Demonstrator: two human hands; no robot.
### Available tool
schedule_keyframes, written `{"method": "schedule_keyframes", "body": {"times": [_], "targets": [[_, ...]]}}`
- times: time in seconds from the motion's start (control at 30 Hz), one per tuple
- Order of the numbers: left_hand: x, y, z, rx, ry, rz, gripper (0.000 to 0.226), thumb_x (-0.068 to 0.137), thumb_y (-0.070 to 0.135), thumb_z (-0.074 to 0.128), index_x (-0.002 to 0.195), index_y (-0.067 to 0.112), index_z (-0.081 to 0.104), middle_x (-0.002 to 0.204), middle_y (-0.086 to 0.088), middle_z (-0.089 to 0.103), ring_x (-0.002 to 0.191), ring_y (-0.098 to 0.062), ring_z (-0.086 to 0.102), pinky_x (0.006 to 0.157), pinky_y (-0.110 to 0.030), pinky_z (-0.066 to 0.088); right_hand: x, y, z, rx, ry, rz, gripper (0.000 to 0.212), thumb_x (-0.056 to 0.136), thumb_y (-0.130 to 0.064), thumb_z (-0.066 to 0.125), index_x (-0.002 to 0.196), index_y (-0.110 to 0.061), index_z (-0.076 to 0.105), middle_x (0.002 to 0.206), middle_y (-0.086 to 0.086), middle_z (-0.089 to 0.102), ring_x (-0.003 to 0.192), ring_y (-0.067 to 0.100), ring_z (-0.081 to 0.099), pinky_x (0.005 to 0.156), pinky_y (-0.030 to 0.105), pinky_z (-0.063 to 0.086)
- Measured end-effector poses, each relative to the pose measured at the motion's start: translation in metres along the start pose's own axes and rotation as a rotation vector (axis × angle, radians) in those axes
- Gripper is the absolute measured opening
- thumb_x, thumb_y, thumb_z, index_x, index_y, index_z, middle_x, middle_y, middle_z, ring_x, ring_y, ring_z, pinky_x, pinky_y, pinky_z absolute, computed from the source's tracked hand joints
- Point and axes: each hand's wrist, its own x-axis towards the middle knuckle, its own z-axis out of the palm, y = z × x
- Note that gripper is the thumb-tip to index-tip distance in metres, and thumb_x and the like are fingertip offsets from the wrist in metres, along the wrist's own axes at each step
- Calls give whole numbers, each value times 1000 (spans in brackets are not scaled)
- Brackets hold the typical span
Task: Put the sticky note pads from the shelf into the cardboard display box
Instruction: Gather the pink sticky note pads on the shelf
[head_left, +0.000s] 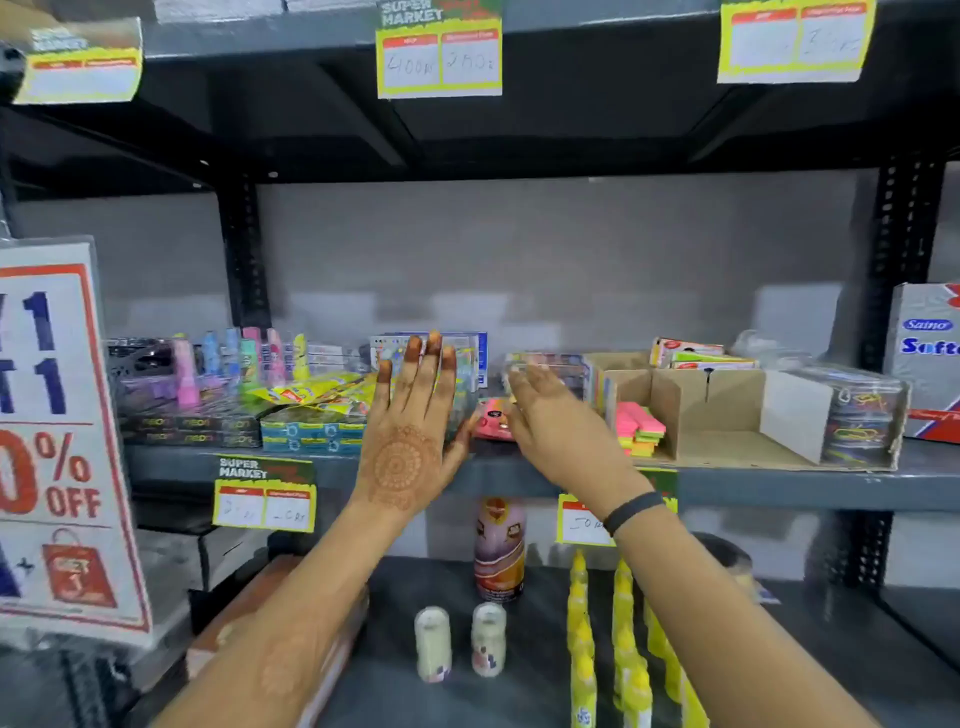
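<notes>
A cardboard display box (711, 410) stands on the middle shelf to the right of centre. In its left compartment lies a stack of neon pink, green and orange sticky note pads (640, 427). A pink pack (493, 418) lies on the shelf between my hands, left of the box. My left hand (415, 415) is raised flat with fingers spread in front of small boxes, holding nothing. My right hand (550, 415) is blurred, fingers apart, reaching just above and to the right of the pink pack, empty as far as I can see.
Highlighters (234, 364), neon packs and yellow packets (311, 392) fill the shelf's left side. Clear tubs of paper clips (860, 415) sit in the box's right end, a Softek carton (927, 358) beyond. Glue bottles (582, 623) stand on the lower shelf. A sale sign (57, 441) hangs at left.
</notes>
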Motion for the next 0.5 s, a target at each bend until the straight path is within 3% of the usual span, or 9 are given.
{"method": "schedule_keyframes", "body": {"times": [0.13, 0.27, 0.37, 0.43, 0.5], "targets": [[-17, -2, 7, 39, -70, 49, 72, 101, 53, 18, 147, -1, 29, 152, -20, 31, 143, -31, 22, 116, -50, 18, -7, 2, 1, -49, -147, 35, 39, 96, -28, 44, 129, -8, 44, 127, 18, 54, 112, 34, 53, 87, 40, 47], [-22, -4, 12, 57, -71, 88, 79, 98, 60, 21, 142, -3, 41, 146, -18, 42, 138, -32, 35, 114, -50, 20, -14, 0, -5, -188, -25, 17, 25, 91, -13, 51, 116, -16, 53, 108, 11, 65, 96, 31, 61, 69, 35, 51], [-24, -4, 13, 25, -52, 89, 76, 98, 59, 22, 140, -1, 45, 140, -17, 50, 133, -31, 43, 109, -50, 29, -19, 1, -3, -302, 15, 1, 34, 83, 2, 51, 112, -15, 54, 100, 8, 67, 86, 29, 63, 57, 29, 42], [-24, -3, 14, 5, -32, 83, 74, 99, 56, 22, 138, -1, 48, 137, -16, 54, 130, -31, 47, 107, -51, 33, -22, 1, -4, -307, 59, -13, 36, 81, 3, 52, 113, -13, 54, 98, 9, 68, 83, 30, 64, 54, 28, 39], [-24, -3, 14, -2, -16, 82, 72, 99, 54, 23, 137, -1, 49, 135, -16, 55, 128, -31, 49, 107, -50, 34, -25, -1, -12, -261, 138, -36, 30, 81, 2, 56, 109, -8, 59, 90, 13, 69, 74, 34, 65, 52, 31, 46]]}}
